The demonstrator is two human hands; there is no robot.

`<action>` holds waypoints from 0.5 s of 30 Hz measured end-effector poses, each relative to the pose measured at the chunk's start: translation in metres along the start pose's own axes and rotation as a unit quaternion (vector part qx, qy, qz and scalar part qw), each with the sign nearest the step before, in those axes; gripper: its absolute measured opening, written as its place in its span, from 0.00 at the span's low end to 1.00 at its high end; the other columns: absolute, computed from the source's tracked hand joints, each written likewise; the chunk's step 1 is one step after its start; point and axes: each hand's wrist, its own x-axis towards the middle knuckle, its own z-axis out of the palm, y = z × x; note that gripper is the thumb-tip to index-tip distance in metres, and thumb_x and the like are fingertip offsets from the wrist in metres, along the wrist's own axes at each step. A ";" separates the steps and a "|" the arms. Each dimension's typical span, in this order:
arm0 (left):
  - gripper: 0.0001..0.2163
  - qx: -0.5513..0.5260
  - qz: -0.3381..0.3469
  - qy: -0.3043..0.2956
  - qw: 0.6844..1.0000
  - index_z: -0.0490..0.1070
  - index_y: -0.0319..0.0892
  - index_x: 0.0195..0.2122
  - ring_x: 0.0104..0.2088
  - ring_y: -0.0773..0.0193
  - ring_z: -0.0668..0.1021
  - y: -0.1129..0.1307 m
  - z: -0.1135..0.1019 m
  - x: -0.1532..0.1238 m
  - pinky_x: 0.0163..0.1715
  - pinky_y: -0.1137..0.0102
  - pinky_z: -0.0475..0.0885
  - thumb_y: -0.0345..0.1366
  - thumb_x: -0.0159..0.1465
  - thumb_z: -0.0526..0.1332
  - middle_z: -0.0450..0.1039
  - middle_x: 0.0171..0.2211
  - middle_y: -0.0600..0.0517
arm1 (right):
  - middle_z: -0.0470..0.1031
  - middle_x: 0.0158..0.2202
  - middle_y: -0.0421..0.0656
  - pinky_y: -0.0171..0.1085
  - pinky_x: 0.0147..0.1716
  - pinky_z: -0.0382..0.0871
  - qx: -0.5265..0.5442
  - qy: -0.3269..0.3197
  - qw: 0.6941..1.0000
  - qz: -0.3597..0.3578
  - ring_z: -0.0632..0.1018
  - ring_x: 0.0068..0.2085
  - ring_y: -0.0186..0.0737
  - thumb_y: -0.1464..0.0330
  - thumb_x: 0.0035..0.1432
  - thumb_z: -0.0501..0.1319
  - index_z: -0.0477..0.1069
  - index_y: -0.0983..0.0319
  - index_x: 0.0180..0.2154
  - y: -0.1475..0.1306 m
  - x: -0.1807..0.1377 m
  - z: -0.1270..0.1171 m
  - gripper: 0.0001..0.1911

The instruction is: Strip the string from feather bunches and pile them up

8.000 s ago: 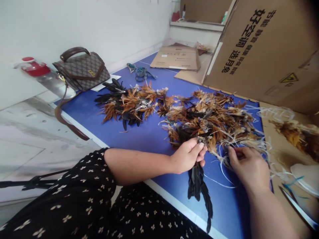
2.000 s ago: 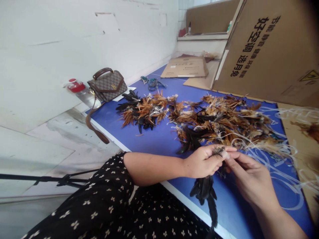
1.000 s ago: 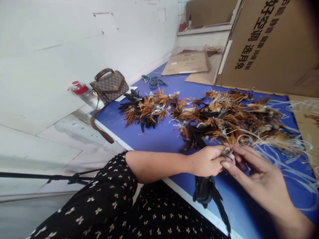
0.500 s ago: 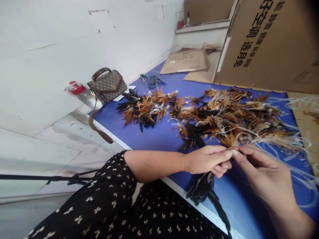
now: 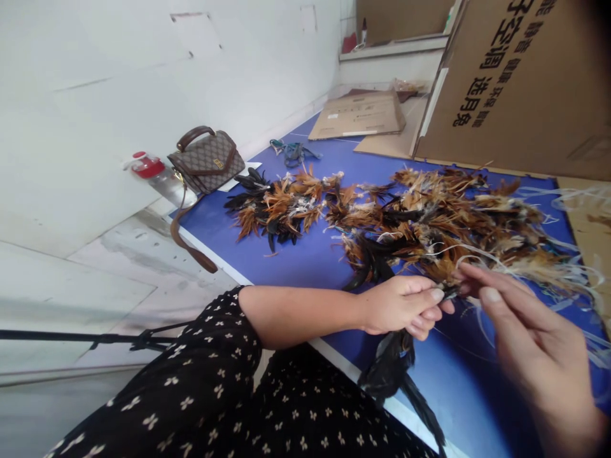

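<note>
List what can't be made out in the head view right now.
Head view only.
Quill ends of the black feather bundle: hidden inside the left hand.
Bundle's tip: cut off by the bottom edge.
Right hand: blurred, so whether it pinches anything cannot be told.
Print on the cardboard box: cut off by the top edge.
Bottle: partly behind the handbag.

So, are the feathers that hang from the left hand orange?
No, the feathers hanging below the left hand are black; the orange ones lie in the pile on the blue table.
</note>
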 end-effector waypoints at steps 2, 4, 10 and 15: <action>0.18 0.000 0.002 -0.002 1.000 0.69 0.41 0.41 0.23 0.76 0.60 0.000 0.000 0.001 0.26 0.75 0.61 0.51 0.75 0.68 0.58 0.28 0.62 | 0.84 0.63 0.45 0.50 0.65 0.80 -0.001 -0.025 0.998 -0.062 0.85 0.60 0.50 0.60 0.76 0.65 0.81 0.48 0.66 0.000 0.001 0.003 0.21; 0.22 -0.001 0.003 -0.008 1.000 0.66 0.43 0.39 0.24 0.75 0.62 0.000 -0.001 0.001 0.28 0.73 0.66 0.55 0.70 0.72 0.59 0.29 0.61 | 0.82 0.65 0.44 0.52 0.67 0.79 -0.009 -0.034 0.991 -0.125 0.84 0.62 0.49 0.66 0.75 0.65 0.77 0.47 0.70 0.002 0.002 0.009 0.25; 0.27 0.009 0.006 -0.002 1.000 0.62 0.44 0.35 0.27 0.74 0.66 0.001 -0.001 0.001 0.32 0.69 0.73 0.57 0.66 0.76 0.62 0.30 0.60 | 0.83 0.64 0.44 0.50 0.63 0.81 -0.038 -0.028 0.983 -0.180 0.86 0.59 0.48 0.72 0.73 0.65 0.78 0.48 0.69 0.013 0.004 0.018 0.27; 0.22 0.021 -0.010 0.007 1.000 0.60 0.44 0.34 0.25 0.76 0.64 0.004 -0.001 0.001 0.28 0.74 0.67 0.46 0.73 0.71 0.60 0.28 0.61 | 0.84 0.62 0.43 0.47 0.63 0.80 -0.042 -0.039 0.982 -0.179 0.86 0.58 0.46 0.71 0.73 0.66 0.79 0.50 0.67 0.010 0.002 0.014 0.25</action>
